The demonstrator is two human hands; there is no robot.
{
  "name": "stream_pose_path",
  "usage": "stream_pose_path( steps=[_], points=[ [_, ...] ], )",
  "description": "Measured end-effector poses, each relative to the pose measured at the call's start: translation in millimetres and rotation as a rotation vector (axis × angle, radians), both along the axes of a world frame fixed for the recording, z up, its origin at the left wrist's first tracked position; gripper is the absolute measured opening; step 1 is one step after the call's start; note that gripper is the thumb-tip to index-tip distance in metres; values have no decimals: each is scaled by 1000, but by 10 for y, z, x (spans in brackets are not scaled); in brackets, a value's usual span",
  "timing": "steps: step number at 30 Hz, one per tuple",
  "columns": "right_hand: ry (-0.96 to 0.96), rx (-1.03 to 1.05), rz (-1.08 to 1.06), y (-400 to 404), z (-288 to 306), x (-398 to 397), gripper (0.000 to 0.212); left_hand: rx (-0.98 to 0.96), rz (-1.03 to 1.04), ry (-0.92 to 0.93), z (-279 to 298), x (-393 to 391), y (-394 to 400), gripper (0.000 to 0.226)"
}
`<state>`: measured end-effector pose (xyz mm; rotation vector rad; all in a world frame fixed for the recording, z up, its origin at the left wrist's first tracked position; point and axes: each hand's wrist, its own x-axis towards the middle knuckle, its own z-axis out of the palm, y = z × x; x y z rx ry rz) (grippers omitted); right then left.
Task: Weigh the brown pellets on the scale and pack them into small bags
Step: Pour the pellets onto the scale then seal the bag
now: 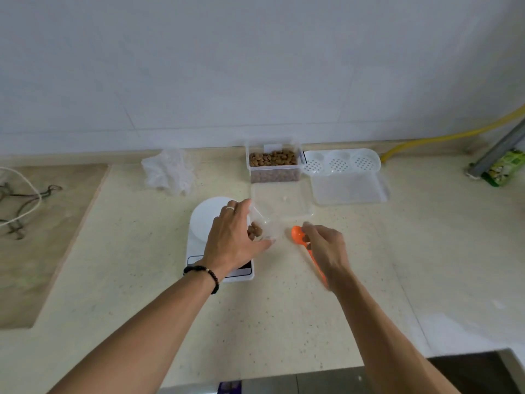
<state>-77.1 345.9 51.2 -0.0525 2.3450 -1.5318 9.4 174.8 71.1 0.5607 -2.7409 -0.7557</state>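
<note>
No readable text, numbers or brand names anywhere. Scale display (240, 268) mostly covered by the left wrist, digits not legible. Green packet (504, 167) at far right printed with a pattern, lettering too blurred to read. Dark label (229, 387) at bottom edge also illegible.
</note>
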Motion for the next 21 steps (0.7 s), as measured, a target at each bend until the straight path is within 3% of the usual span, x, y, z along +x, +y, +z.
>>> stream_pose_path(
  steps=[2,4,6,9,10,13,15,18,21],
  points=[
    [-43,-47,172,-170,323,-11,40,18,-21,35,39,-9,-19,86],
    [34,28,281,-344,519,-45,31,38,-58,74,84,-16,-54,89],
    [143,70,297,-487,656,-73,18,56,-85,82,136,-25,-134,98],
    [169,-16,311,-646,815,-91,18,153,-91,73,253,-15,-324,109],
    [161,-52,326,-691,866,-97,18,188,-85,81,275,-10,-401,98],
    [124,-149,329,-806,977,-126,19,285,-97,67,292,5,-663,34],
    [72,-223,282,-870,1002,-154,20,339,-106,26,277,3,-847,3],
    [7,-277,217,-958,993,-187,20,355,-94,-19,257,-38,-1057,10],
    [83,-95,258,-1064,827,-218,11,333,-116,-53,196,-125,-1229,11]
  ],
)
